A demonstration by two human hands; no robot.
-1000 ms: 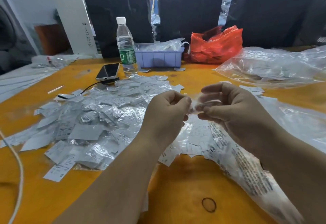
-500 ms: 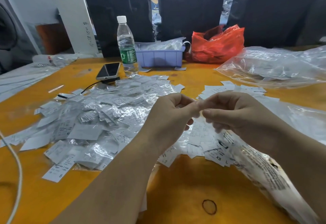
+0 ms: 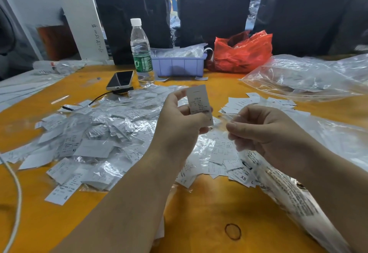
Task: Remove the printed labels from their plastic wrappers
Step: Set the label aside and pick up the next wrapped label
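My left hand point(image 3: 179, 121) pinches a white printed label point(image 3: 198, 101), which stands upright above the table. Just to its right, my right hand point(image 3: 264, 133) pinches a thin clear plastic wrapper point(image 3: 229, 116), pulled away from the label. A wide heap of wrapped labels and crumpled wrappers point(image 3: 95, 133) covers the orange table point(image 3: 199, 223) on the left. Bare white labels point(image 3: 249, 102) lie in a small pile beyond my right hand, and more loose labels point(image 3: 223, 161) lie under my hands.
A water bottle point(image 3: 141, 51), a phone point(image 3: 120, 79) with a cable, a lilac bin point(image 3: 179, 66) and a red bag point(image 3: 243, 53) stand at the back. Large clear bags point(image 3: 306, 75) fill the right side. A rubber band point(image 3: 233, 231) lies near me; a white cord point(image 3: 16, 203) runs at left.
My hands were close together on the wrapped label. They have since drawn apart: the left holds the bare label raised, the right keeps the wrapper.
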